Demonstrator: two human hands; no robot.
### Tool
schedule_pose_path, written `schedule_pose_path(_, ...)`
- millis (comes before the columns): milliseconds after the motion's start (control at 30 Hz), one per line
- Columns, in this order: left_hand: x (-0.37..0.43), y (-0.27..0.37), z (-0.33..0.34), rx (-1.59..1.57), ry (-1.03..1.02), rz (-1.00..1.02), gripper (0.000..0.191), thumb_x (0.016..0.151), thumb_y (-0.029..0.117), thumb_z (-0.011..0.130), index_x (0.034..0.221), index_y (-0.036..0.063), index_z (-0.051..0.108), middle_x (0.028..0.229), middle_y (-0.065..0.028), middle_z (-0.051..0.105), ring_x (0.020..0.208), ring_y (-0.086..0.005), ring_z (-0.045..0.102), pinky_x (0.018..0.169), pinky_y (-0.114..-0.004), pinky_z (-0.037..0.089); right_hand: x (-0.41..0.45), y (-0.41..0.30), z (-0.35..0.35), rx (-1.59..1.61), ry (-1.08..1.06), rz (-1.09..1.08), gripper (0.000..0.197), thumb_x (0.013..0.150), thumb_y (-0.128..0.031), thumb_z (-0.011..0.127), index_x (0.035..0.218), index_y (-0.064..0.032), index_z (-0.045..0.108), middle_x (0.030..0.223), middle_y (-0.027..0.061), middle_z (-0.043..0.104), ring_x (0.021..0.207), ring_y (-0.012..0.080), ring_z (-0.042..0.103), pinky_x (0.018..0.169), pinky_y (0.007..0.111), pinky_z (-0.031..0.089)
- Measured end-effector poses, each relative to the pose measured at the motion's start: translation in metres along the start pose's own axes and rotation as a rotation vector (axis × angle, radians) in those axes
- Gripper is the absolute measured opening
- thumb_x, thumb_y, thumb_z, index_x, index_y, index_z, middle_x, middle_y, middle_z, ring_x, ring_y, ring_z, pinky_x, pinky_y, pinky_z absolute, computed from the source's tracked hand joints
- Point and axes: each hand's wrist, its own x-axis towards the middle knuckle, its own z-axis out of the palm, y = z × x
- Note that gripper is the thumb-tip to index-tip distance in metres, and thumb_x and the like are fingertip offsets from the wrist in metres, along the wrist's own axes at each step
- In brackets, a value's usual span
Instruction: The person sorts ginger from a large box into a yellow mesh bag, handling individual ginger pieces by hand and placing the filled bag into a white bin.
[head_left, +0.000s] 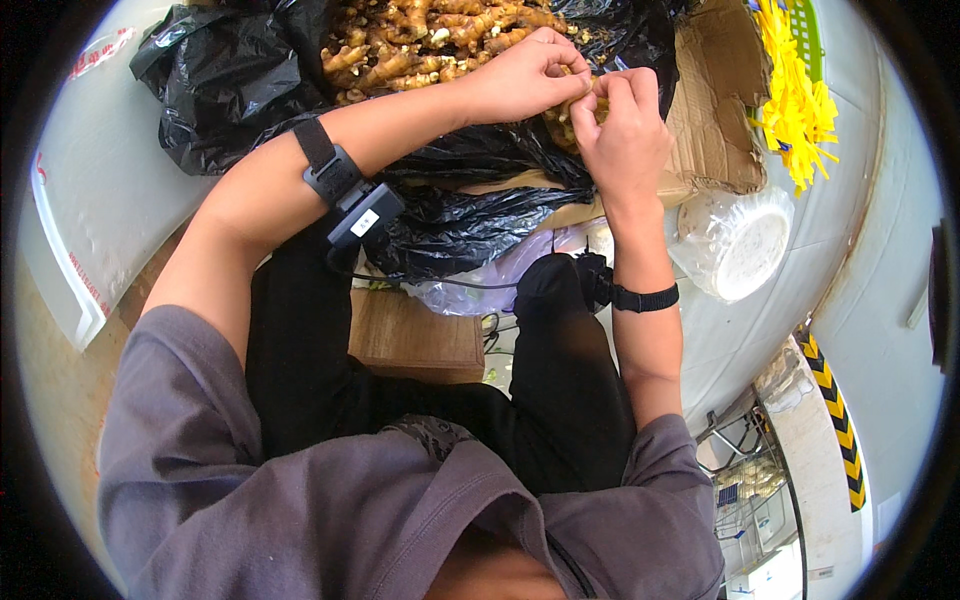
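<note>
A heap of ginger roots lies on black plastic bags at the top of the head view. My left hand reaches across the right side of the heap, its thumb and index finger pinched together. Close against it is my right hand, also with thumb and fingertips pinched, and the fingertips of both hands meet. Whatever may be between them is too small or hidden to make out. Below and between the hands, more ginger shows in part, over the black plastic.
A torn cardboard box stands on the right, beside yellow strips and a green plastic basket. Nearer lies a white round container in clear plastic. A brown wooden stool or box is between the legs. A black cable crosses between the wrist devices.
</note>
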Motion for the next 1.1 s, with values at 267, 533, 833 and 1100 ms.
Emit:
schedule_pose_path(267, 0.006, -0.004, -0.005, 0.058, -0.058, 0.065, 0.021, 0.102, 0.024, 0.062, 0.107, 0.0044, 0.067, 0.113, -0.0037, 0.055, 0.098, -0.0107, 0.058, 0.087, -0.027, 0.048, -0.005, 0.020, 0.008, 0.453, -0.024, 0.160, 0.017, 0.090, -0.003, 0.070, 0.105, -0.0005, 0.065, 0.094, 0.0145, 0.072, 0.084, 0.0266, 0.072, 0.076, 0.035, 0.056)
schedule_pose_path(533, -0.001, 0.003, 0.014, -0.709, -0.077, -0.310, 0.018, 0.105, 0.023, 0.057, 0.105, 0.0069, 0.066, 0.095, 0.0018, 0.064, 0.087, -0.0069, 0.055, 0.080, -0.024, 0.045, -0.008, 0.024, 0.013, 0.557, 0.019, 0.220, 0.013, 0.088, -0.004, 0.074, 0.100, -0.0016, 0.070, 0.090, 0.0121, 0.074, 0.080, 0.0217, 0.073, 0.073, 0.032, 0.056)
schedule_pose_path(833, -0.003, -0.004, 0.017, -0.640, -0.042, -0.267, 0.025, 0.108, 0.030, 0.054, 0.104, 0.0080, 0.065, 0.092, 0.0035, 0.060, 0.084, -0.0061, 0.053, 0.077, -0.023, 0.044, -0.002, 0.022, 0.005, 0.349, 0.084, 0.055, 0.015, 0.084, -0.004, 0.078, 0.099, -0.0021, 0.077, 0.096, 0.0120, 0.077, 0.087, 0.0223, 0.075, 0.078, 0.029, 0.058)
schedule_pose_path(1100, -0.006, 0.003, 0.011, -0.223, 0.015, -0.093, 0.023, 0.106, 0.026, 0.059, 0.114, 0.0052, 0.066, 0.108, 0.0023, 0.055, 0.089, -0.0060, 0.055, 0.080, -0.024, 0.048, 0.003, 0.022, -0.004, 0.321, 0.022, 0.042, 0.011, 0.084, -0.007, 0.076, 0.094, -0.0054, 0.078, 0.092, 0.0089, 0.075, 0.082, 0.0271, 0.073, 0.073, 0.033, 0.058)
